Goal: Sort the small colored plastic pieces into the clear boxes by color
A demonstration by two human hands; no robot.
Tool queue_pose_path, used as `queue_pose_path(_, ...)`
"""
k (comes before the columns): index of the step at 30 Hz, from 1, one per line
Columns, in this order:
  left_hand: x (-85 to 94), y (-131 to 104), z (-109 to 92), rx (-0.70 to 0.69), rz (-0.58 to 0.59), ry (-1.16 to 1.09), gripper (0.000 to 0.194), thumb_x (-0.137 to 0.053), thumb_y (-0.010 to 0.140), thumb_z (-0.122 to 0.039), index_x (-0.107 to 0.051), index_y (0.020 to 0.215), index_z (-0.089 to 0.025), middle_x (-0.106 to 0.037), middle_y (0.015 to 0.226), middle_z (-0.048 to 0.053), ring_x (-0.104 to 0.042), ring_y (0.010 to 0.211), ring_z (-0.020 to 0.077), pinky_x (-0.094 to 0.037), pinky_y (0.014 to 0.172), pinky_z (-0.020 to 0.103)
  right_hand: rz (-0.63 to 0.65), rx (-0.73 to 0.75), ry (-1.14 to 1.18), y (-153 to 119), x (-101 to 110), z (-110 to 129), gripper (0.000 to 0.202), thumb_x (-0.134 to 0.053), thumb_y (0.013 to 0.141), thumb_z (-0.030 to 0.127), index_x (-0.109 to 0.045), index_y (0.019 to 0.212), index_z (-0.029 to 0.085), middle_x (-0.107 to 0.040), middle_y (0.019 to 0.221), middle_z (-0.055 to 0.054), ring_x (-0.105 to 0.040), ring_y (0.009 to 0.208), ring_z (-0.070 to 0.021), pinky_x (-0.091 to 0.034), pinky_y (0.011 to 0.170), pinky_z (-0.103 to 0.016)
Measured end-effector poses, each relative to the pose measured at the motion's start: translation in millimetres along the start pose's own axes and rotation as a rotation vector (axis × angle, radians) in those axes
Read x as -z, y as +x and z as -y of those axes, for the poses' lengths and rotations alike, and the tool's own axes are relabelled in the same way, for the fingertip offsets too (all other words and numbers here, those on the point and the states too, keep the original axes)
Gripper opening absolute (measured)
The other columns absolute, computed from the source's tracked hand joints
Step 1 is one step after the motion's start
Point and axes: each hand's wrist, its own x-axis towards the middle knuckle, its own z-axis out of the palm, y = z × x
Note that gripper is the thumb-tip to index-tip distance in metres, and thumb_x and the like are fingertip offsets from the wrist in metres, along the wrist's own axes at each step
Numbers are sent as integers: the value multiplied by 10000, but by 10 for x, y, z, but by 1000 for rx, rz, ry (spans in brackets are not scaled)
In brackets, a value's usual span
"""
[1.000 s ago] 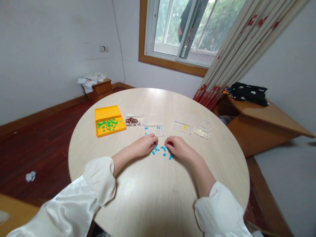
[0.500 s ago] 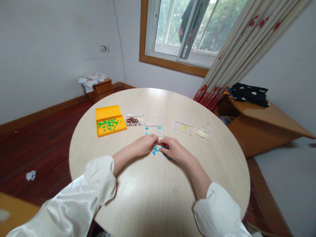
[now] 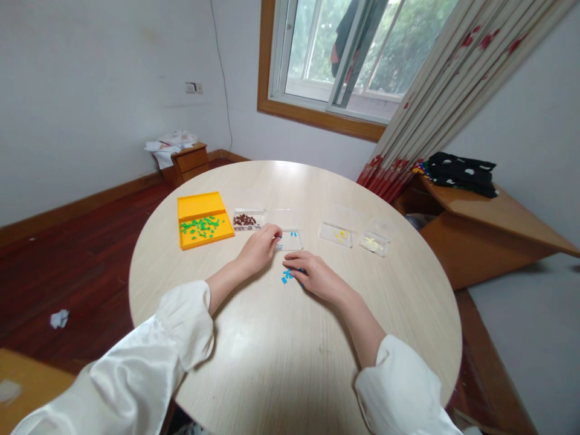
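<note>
My left hand (image 3: pixel 261 246) is at the left side of a clear plastic box (image 3: pixel 290 240), its fingertips pinched on a small blue piece (image 3: pixel 279 236). A few blue pieces lie inside that box. On the table just in front of it is a small pile of blue pieces (image 3: pixel 284 280). My right hand (image 3: pixel 312 273) hovers over this pile with thumb and fingers apart, hiding part of it. Whether its thumb touches a piece is hard to see.
Left of the clear box stand a yellow case (image 3: pixel 206 241) of green pieces and a clear box of brown pieces (image 3: pixel 244 220). To the right are a box (image 3: pixel 328 234) with yellow pieces and another with pale pieces (image 3: pixel 372 243). All rest on a round wooden table (image 3: pixel 272 362).
My left hand has moved away from my right hand, forward and left to the clear box, with a blue piece. My right hand's fingers have spread above the pile.
</note>
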Motion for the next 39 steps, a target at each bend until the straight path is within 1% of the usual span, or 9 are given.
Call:
queue_pose_path(5,-58,-3,63,3,18,7,150,-410,829,-82,-529,885,-154,-596,876,70,-548,824,186,-437,744,316,28,2,-7,-21,41,66,241,-522,851,138,-698,1013,175,-662,1108,-112,-586,1055,-214,-442,938,-367)
queue_pose_path(9,-86,-7,71,19,12,3,159,-450,829,-106,-546,948,-150,-612,936,80,-566,889,196,-453,800,337,62,1,-15,-42,82,111,252,-636,791,215,-690,1035,183,-650,1123,-109,-575,1070,-231,-440,937,-373)
queue_pose_path(14,-68,-14,20,-23,-67,-12,309,-528,827,-165,-513,1135,-157,-580,1140,102,-515,1089,217,-403,959,379,78,-2,-22,-28,84,114,198,-626,785,143,-706,964,175,-661,1046,-96,-593,993,-207,-445,907,-353)
queue_pose_path(17,-40,-19,-12,-33,-79,-15,330,-532,829,-171,-507,1158,-155,-569,1159,105,-500,1114,217,-391,974,380,70,-17,-6,-11,81,125,171,-569,802,81,-705,880,150,-666,947,-89,-599,901,-178,-454,860,-320)
queue_pose_path(20,-12,-22,-35,-22,-48,-20,261,-511,837,-166,-538,1096,-145,-589,1088,100,-532,1043,204,-423,916,358,63,-65,0,0,81,143,180,-539,789,32,-685,819,132,-660,849,-76,-591,809,-155,-458,792,-288)
queue_pose_path(24,35,-16,-74,-23,18,-33,131,-475,848,-165,-579,923,-139,-611,901,67,-563,864,171,-447,799,310,70,-122,-20,0,96,174,180,-523,770,18,-666,788,125,-652,811,-73,-576,751,-141,-443,729,-260)
queue_pose_path(29,106,-5,-137,-76,69,-69,112,-484,839,-176,-585,808,-139,-596,786,36,-533,746,138,-422,715,265,84,-183,-39,-12,128,210,208,-507,724,4,-660,793,126,-648,790,-59,-554,698,-125,-421,686,-241)
queue_pose_path(33,160,1,-191,-60,176,-74,125,-511,815,-184,-591,735,-128,-576,696,16,-496,657,117,-384,646,245,92,-222,-41,-19,135,209,226,-502,694,3,-661,794,130,-645,770,-49,-546,683,-122,-405,667,-232)
queue_pose_path(39,212,7,-229,8,512,-156,140,-544,787,-199,-616,700,-118,-540,586,-14,-448,554,89,-326,548,217,102,-218,-67,-17,133,190,221,-498,674,7,-657,763,132,-638,737,-43,-528,656,-118,-387,644,-223)
